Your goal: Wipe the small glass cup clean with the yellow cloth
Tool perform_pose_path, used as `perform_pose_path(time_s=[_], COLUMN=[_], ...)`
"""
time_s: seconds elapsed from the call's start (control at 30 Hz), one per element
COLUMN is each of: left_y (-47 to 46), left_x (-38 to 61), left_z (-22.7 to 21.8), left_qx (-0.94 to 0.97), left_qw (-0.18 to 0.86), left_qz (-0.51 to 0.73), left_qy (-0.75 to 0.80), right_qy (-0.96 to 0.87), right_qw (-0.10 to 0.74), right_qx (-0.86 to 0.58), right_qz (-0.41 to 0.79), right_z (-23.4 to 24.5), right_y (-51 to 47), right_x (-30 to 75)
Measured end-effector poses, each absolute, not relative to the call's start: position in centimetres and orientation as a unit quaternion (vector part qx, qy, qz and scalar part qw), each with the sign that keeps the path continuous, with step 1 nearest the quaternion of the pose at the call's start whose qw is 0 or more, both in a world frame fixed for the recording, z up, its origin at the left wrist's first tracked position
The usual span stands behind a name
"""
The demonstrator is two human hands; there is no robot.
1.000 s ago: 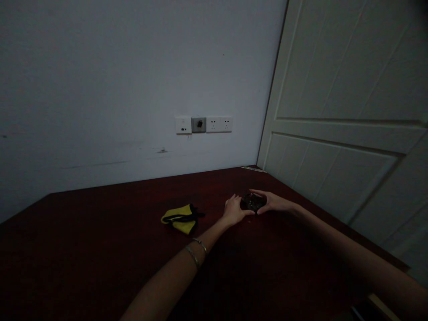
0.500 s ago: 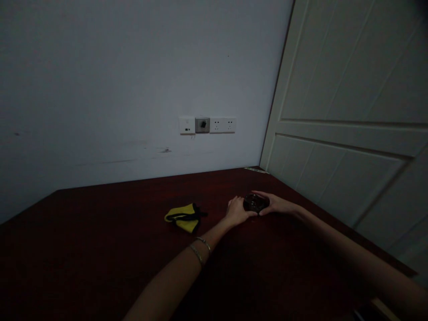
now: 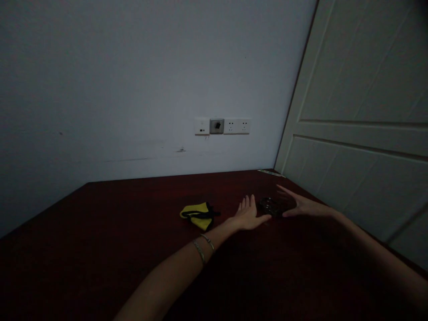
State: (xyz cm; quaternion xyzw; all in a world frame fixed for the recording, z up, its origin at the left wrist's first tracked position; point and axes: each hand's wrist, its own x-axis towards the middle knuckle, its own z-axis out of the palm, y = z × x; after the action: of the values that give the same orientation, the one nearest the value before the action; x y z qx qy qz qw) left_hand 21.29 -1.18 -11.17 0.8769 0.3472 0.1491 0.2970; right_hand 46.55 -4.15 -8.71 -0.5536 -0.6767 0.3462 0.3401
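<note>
Left hand [image 3: 249,214]: open, fingers spread and pointing far, palm down on or just over the table [image 3: 133,232]. It holds nothing.

Right hand [image 3: 301,206]: open as well, fingers stretched toward the far left, thumb low. It holds nothing.

Small dark object [image 3: 270,206]: lies on the table in the gap between the two hands, to the right of the left hand and to the left of the right hand. The left thumb reaches toward its near edge, and the right thumb and fingers flank its right side. Both hands are just beside it; neither is clearly nearer. The dim light does not show whether either one touches it. Its outline reads as a low, roundish oval, slightly wider left to right; finer shape cannot be made out.

Bracelets [image 3: 202,247]: two thin bands on the left wrist.

Yellow pouch [image 3: 196,212]: has black trim and lies on the table left of the left hand, apart from it.

Beyond: a pale wall [image 3: 133,89] carrying a row of sockets [image 3: 222,126], and a white panelled door [image 3: 361,133] along the table's right side.
</note>
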Motion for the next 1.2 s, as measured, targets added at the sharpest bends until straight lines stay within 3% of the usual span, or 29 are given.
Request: perform_pose_path(time_s=[0.17, 0.27, 0.33, 0.47, 0.6, 0.87, 1.2], left_y=[1.8, 4.7, 6.3, 7.8, 7.9, 6.8, 5.9], left_x=[16.0, 11.9, 9.1, 3.5, -1.5, -5.5, -4.3], left_z=[-8.6, -7.8, -7.8, -8.7, -10.1, -12.7, -13.5], left_qx=[0.873, 0.843, 0.792, 0.730, 0.679, 0.684, 0.751], left_qw=[0.230, 0.189, 0.197, 0.201, 0.194, 0.131, 0.018], left_qz=[0.246, 0.296, 0.323, 0.339, 0.351, 0.287, 0.182], left_qy=[0.353, 0.407, 0.479, 0.558, 0.615, 0.658, 0.634], right_qy=[-0.629, -0.633, -0.679, -0.768, -0.797, -0.797, -0.794], right_qw=[0.527, 0.557, 0.523, 0.379, 0.327, 0.282, 0.268], right_qx=[-0.517, -0.502, -0.489, -0.493, -0.486, -0.523, -0.541], right_qz=[0.243, 0.192, 0.161, 0.151, 0.150, 0.107, 0.075], right_z=[-3.9, -1.9, -1.9, -4.9, -8.9, -13.3, -14.1], right_y=[-3.9, -3.1, -2.2, 0.6, 3.2, 4.8, 4.6], right_x=[43.6, 39.1, 35.7, 29.0, 23.3, 18.8, 19.4])
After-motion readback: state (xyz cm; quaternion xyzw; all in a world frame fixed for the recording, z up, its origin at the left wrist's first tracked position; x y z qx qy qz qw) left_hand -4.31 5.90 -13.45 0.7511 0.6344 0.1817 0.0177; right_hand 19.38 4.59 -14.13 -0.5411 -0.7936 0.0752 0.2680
